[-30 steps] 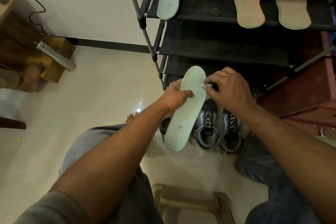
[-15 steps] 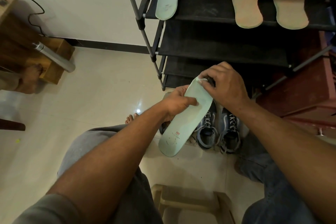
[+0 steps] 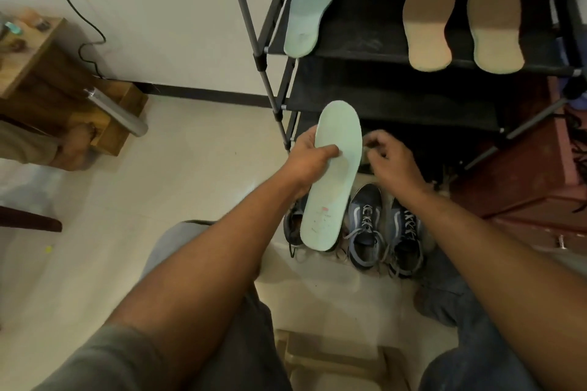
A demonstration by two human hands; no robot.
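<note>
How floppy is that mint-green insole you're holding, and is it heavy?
Probably springy rather than floppy: the left hand grips the insole a little above its middle, yet both ends look almost straight. Likely light, since one thumb and fingers carry it. Flat and thin, it should not roll.

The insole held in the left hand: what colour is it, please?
The insole is pale mint green, seen best in the head view.

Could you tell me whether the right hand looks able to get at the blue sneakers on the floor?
Probably yes: the right hand hangs just over the blue sneakers with nothing between them. The mint-green insole in the left hand stands off to their left, clear of that path.
</note>
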